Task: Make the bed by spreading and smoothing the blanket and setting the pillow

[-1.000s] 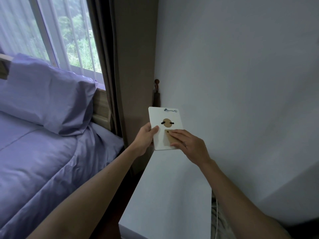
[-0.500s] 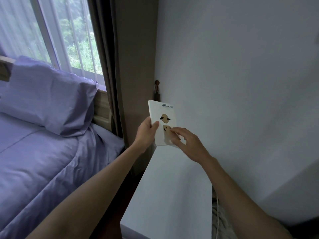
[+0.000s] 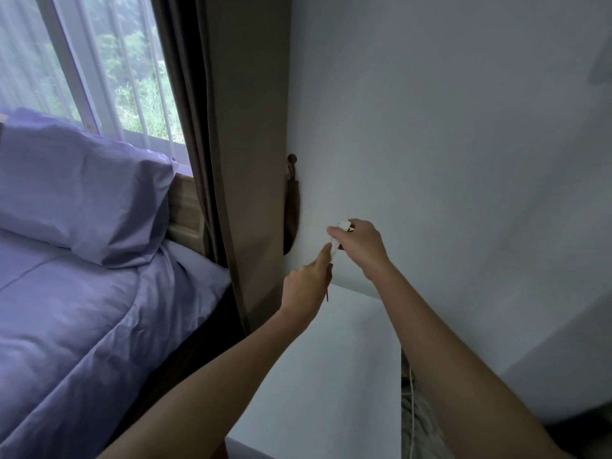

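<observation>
A home bedroom: bed (image 3: 82, 326) with pillow (image 3: 86, 190) (lilac), curtained window (image 3: 99, 61).

Pillow (image 3: 82, 190) on bed (image 3: 66, 326), leftward

white card (image 3: 337, 238) edge-on nr wall, white side table (image 3: 318, 376), brown curtain (image 3: 212, 127), window (image 3: 99, 61) w/ greenery

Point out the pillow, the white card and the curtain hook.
pillow (image 3: 82, 190), head view, middle of its front face
white card (image 3: 335, 241), head view, thin edge between the hands
curtain hook (image 3: 292, 159), head view, round knob on the wall
</observation>
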`<state>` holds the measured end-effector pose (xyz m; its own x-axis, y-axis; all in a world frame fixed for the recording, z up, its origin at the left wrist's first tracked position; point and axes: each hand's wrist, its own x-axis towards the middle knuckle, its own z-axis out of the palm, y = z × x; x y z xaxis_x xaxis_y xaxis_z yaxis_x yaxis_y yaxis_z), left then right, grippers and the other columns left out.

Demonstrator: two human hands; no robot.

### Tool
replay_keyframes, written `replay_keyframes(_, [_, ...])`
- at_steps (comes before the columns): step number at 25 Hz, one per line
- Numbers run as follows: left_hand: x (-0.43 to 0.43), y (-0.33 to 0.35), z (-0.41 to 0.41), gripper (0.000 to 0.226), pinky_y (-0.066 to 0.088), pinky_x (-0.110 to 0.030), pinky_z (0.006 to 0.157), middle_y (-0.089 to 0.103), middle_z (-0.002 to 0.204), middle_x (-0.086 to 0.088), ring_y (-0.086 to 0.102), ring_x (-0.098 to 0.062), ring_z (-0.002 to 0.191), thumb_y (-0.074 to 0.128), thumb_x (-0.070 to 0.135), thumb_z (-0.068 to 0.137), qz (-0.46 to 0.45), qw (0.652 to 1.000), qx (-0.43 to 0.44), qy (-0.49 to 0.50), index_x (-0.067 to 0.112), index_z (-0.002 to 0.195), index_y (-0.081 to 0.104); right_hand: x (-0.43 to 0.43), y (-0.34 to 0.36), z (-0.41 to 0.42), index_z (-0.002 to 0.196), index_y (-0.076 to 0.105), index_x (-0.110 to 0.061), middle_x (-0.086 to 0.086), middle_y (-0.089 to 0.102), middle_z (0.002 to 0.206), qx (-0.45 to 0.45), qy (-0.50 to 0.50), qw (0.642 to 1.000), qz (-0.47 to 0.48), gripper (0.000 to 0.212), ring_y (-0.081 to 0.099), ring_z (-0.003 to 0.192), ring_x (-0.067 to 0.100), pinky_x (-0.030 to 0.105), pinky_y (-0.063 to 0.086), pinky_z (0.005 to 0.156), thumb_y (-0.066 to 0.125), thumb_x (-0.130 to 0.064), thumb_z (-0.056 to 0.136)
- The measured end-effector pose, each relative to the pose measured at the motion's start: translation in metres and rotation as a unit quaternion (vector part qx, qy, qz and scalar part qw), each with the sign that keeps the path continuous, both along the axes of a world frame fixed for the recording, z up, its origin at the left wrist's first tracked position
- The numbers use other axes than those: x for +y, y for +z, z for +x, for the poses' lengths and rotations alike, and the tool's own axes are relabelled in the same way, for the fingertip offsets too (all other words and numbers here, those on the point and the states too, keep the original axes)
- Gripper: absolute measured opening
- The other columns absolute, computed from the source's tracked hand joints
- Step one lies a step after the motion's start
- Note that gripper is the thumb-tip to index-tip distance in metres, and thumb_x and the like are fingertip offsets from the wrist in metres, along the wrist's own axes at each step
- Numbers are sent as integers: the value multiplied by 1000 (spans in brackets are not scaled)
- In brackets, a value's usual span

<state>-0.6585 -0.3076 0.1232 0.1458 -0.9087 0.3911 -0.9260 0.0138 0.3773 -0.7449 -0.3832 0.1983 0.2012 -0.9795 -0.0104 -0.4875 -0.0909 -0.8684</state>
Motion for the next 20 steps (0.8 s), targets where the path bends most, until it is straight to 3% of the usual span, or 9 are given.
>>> replay_keyframes(2, [-5, -9, 7, 47, 50, -30, 62, 71, 89, -9, 65, -26, 67, 32, 42, 101, 33, 998, 33, -49, 25, 145, 35, -6, -13, -7, 78, 60, -7, 6, 61, 74, -14, -46, 999, -5, 13, 57, 72, 25, 28, 42, 60, 52, -16, 82])
replay_keyframes(4, [-12, -23, 24, 54, 52, -39, 80, 70, 110, -13, 65, -37, 97, 24, 55, 97, 65, 988, 125, -58, 24, 136, 46, -12, -30, -18, 88, 62, -7, 7, 62, 80, -27, -68, 997, 30, 14, 57, 75, 25, 28, 43, 61, 49, -10, 84])
replay_keyframes(6, [-19, -44, 43, 50, 47, -41, 92, 62, 127, -15, 58, -38, 114, 31, 46, 99, 90, 979, 182, -5, 15, 134, 47, -20, -55, -30, 104, 59, -8, 9, 64, 96, -35, -62, 994, 82, 19, 61, 88, 26, 34, 49, 74, 51, -11, 88])
replay_keyframes(8, [-30, -64, 55, 44, 42, -38, 98, 55, 136, -16, 52, -36, 123, 42, 31, 100, 157, 962, 220, 22, 9, 138, 42, -25, -85, -44, 107, 54, -11, 13, 62, 107, -79, -43, 986, 141, 16, 60, 94, 27, 39, 49, 79, 52, -10, 92])
replay_keyframes(13, [-64, -117, 58, 44, 46, -37, 94, 64, 120, -12, 61, -27, 110, 53, 33, 92, 266, 890, 369, -21, 11, 130, 48, -27, -153, -75, 98, 58, -13, 14, 62, 102, -223, -19, 945, 238, 14, 60, 87, 23, 36, 49, 73, 51, -2, 95])
replay_keyframes(15, [-65, -132, 54, 22, 48, -31, 79, 65, 106, -11, 61, -19, 90, 54, 13, 94, 270, 853, 444, -40, 15, 116, 58, -31, -178, -81, 98, 59, -15, 9, 63, 99, -242, -19, 939, 245, 15, 60, 88, 22, 35, 49, 77, 52, -2, 94])
replay_keyframes(18, [-69, -158, 52, 20, 53, -32, 77, 69, 91, -15, 64, -21, 81, 55, 3, 92, 239, 846, 477, -2, 20, 85, 65, -38, -214, -81, 95, 59, -17, 5, 62, 94, -218, -19, 949, 226, 18, 58, 85, 18, 31, 48, 76, 55, 0, 92])
replay_keyframes(20, [-66, -176, 49, 18, 56, -33, 80, 72, 93, -12, 67, -20, 87, 60, 6, 89, 243, 841, 483, 12, 22, 87, 68, -41, -233, -78, 90, 59, -18, 3, 61, 89, -198, -20, 955, 218, 21, 57, 80, 14, 28, 48, 72, 57, 3, 90])
